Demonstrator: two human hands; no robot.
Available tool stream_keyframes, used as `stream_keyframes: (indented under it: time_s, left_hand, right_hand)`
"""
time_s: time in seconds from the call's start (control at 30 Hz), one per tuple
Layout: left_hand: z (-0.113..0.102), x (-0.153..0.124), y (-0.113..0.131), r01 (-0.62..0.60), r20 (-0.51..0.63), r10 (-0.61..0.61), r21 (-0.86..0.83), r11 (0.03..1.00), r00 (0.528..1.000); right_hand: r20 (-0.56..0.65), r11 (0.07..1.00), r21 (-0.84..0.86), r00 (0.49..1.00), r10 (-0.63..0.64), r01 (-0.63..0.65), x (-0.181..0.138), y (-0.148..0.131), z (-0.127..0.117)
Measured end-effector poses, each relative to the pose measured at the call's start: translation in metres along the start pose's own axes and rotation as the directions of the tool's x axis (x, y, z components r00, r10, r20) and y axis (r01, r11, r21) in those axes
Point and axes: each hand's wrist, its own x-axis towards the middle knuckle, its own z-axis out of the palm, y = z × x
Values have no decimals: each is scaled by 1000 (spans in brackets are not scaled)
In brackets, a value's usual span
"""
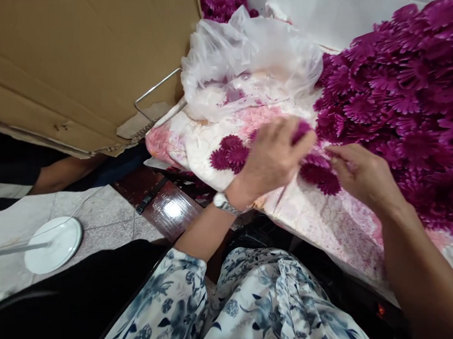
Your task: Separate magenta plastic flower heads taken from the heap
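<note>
Magenta petals are poking out of the left hand (273, 159), pinched between fingertips above the cloth (328, 225). Her right hand (358, 175) is hovering beside it, fingers curled narrow; whether they are holding anything, I cannot tell. Loose flowers (320, 177) are lying just under both hands, so a careless brush could be knocking them off the edge.

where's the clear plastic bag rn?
Head view, top centre: the clear plastic bag lies crumpled on the pink-and-white cloth, just beyond the left hand, between the cardboard box and the heap of magenta flowers.
</note>
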Motion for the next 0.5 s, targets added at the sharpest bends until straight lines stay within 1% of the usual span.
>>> stream_keyframes:
  time_s: [0.03, 0.1, 0.13, 0.2, 0.27, 0.37, 0.5]
  left_hand:
    - [5, -1, 8, -110, 42, 109, 26, 994, 993]
    - [15, -5, 20, -312, 96, 302, 122, 942, 948]
    - [20, -7, 23, -390, 115, 375, 169, 905, 920]
    - [27, -12, 28, -485, 130, 467, 251, 838, 875]
    - [32, -14, 29, -523, 118, 514, 314, 792, 849]
    - [36, -15, 28, -537, 81, 552, 383, 751, 830]
    - [36, -16, 28, -537, 98, 548, 398, 744, 831]
  right_hand:
    - [-14, 999, -30, 1000, 11, -11, 0, 3, -2]
    - [-13, 995, -93, 1000, 20, -22, 0, 10, -5]
    - [-2, 993, -116, 1000, 20, -20, -1, 12, -6]
    - [22, 989, -149, 1000, 0, 3, -3, 14, -8]
    - [40, 983, -178, 999, -36, 43, -4, 13, -9]
    - [64, 976, -195, 994, -89, 100, -4, 9, -10]
    - [67, 968, -203, 989, -134, 145, -4, 9, -9]
